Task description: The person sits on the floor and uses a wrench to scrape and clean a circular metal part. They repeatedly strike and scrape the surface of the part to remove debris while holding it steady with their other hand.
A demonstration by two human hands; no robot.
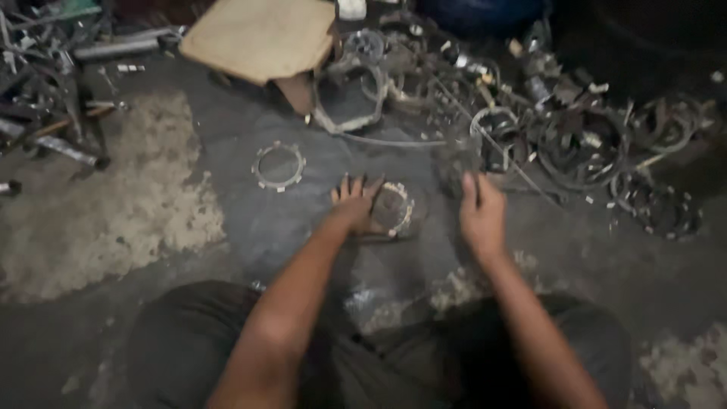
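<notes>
My left hand presses flat, fingers spread, on the left side of a round toothed clutch plate that lies on the dark floor in front of me. My right hand is to the right of that plate, closed around a thin dark rod or tool that blurs upward from the fingers. A second ring-shaped plate with small outer tabs lies flat on the floor to the upper left, apart from both hands.
A pile of metal rings, gaskets and engine parts spreads across the upper right. A cardboard piece lies at the top middle. Metal bars and tools crowd the upper left. My knees fill the bottom.
</notes>
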